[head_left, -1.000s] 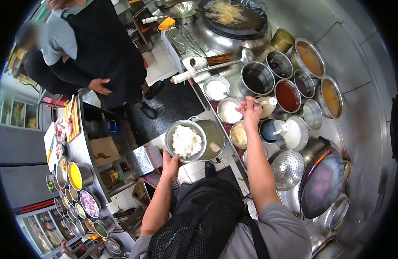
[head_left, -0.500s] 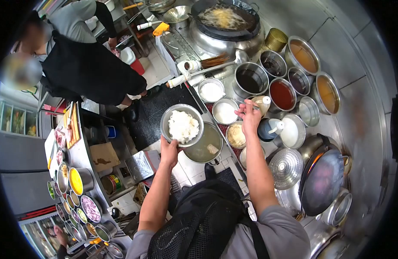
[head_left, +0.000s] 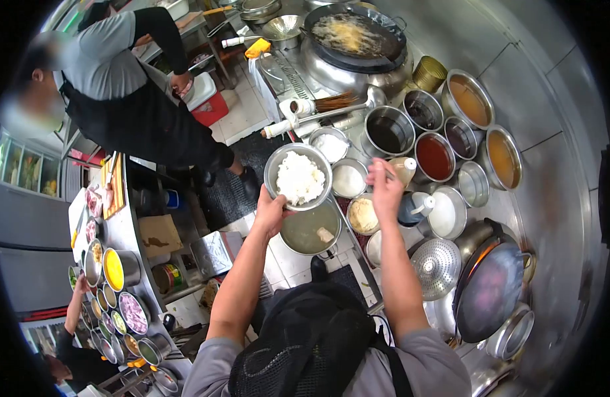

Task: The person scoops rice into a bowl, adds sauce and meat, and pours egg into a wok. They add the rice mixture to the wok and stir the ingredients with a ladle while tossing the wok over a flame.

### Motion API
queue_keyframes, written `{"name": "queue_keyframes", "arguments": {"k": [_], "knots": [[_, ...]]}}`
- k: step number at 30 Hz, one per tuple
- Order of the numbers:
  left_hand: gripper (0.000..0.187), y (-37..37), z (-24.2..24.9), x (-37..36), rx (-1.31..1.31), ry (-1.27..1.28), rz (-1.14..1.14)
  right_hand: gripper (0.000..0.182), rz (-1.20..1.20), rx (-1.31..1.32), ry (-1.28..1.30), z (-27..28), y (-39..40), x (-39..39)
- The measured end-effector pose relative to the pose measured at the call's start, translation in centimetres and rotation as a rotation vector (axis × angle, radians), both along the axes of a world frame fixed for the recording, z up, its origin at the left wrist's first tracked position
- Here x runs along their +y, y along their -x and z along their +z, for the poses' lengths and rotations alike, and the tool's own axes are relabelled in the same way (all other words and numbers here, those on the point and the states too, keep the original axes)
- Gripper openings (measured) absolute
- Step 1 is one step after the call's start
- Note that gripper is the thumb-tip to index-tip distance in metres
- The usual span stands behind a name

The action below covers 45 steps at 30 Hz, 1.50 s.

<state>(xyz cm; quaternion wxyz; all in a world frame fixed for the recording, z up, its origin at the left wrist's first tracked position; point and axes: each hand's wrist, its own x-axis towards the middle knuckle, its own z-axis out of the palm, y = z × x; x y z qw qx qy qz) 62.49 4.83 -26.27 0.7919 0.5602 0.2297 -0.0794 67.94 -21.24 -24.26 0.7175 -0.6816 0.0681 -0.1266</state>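
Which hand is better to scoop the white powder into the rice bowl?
Probably the right hand. It is already over the seasoning pots and seems to grip a spoon handle beside the white powder pot. The left hand is busy holding the rice bowl up.

Head camera looks steeply down, close above the cooking station (head_left: 450, 198).

Ahead of me a wok (head_left: 354, 33) of frying food sits at the top — sauce pots (head_left: 435, 156) crowd the steel tabletop (head_left: 550, 172) on my right. A dark pan (head_left: 488, 288) rests nearer. Left, a co-worker in a black apron (head_left: 139, 119) stands by small ingredient tubs (head_left: 116, 268).
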Motion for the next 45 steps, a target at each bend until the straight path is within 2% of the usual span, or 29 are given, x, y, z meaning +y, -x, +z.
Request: {"name": "queue_keyframes", "arguments": {"k": [2,4,8,10,11,13,14,16,18,20,21,23,24,26,27,31,38,42,45], "knots": [[0.060,1.2,-0.2,0.2,0.010,-0.011,-0.007,0.025,-0.031,-0.001,0.089,-1.6,-1.4,1.9],[0.058,2.8,-0.7,0.5,0.038,-0.034,0.008,0.023,-0.090,-0.173,0.458,-3.0,-2.6,3.4],[0.058,6.1,-2.3,1.7,0.080,-0.013,0.043,0.026,0.024,-0.091,0.528,-6.9,-4.2,4.9],[0.058,7.4,-1.7,1.5,0.102,-0.017,0.043,0.028,0.012,-0.014,0.467,-6.8,-4.1,4.7],[0.057,8.0,-1.6,1.6,0.114,-0.005,0.065,0.031,0.046,-0.043,0.543,-6.8,-4.0,4.1],[0.056,9.2,-2.3,2.1,0.122,0.019,0.085,0.043,0.060,-0.142,0.724,-5.8,-2.8,3.0],[0.056,9.9,-2.7,2.5,0.135,-0.005,0.080,0.043,0.046,-0.129,0.733,-5.1,-1.4,2.1],[0.055,10.8,-2.4,2.5,0.128,0.019,0.102,0.049,0.113,0.100,0.562,-1.2,2.9,0.9],[0.055,12.0,-2.5,3.0,0.132,0.013,0.082,0.053,-0.063,0.003,0.559,-0.9,7.9,-1.0],[0.057,12.6,-2.6,3.0,0.154,-0.002,0.137,0.064,-0.264,0.142,0.647,-1.9,12.2,-4.1],[0.058,12.8,-2.5,2.8,0.155,-0.013,0.159,0.064,-0.267,0.144,0.655,-2.1,12.6,-5.7],[0.059,12.9,-2.4,2.9,0.137,-0.007,0.144,0.079,-0.547,0.122,0.718,-2.5,13.1,-7.8],[0.059,12.9,-2.4,2.7,0.115,-0.005,0.136,0.079,-0.557,0.122,0.721,-2.7,12.7,-8.2],[0.060,12.7,-2.2,2.3,0.096,0.000,0.110,0.093,-0.486,0.152,0.915,-3.1,10.9,-8.9],[0.060,12.7,-2.1,2.2,0.081,0.000,0.095,0.101,-0.450,0.193,0.886,-3.8,10.1,-9.1],[0.061,12.8,-0.3,1.1,0.060,0.023,0.109,0.106,-0.534,0.242,0.948,-4.9,8.2,-8.4],[0.062,14.1,0.0,1.1,0.046,0.037,0.088,0.102,-0.573,0.244,0.938,-5.6,7.3,-8.6],[0.063,14.9,-0.7,1.7,0.039,-0.001,0.125,0.098,-0.585,0.128,0.954,-7.9,6.2,-10.1],[0.062,15.7,-0.5,2.3,0.006,0.000,0.159,0.094,-0.525,0.033,0.965,-7.3,5.7,-10.9]]}}
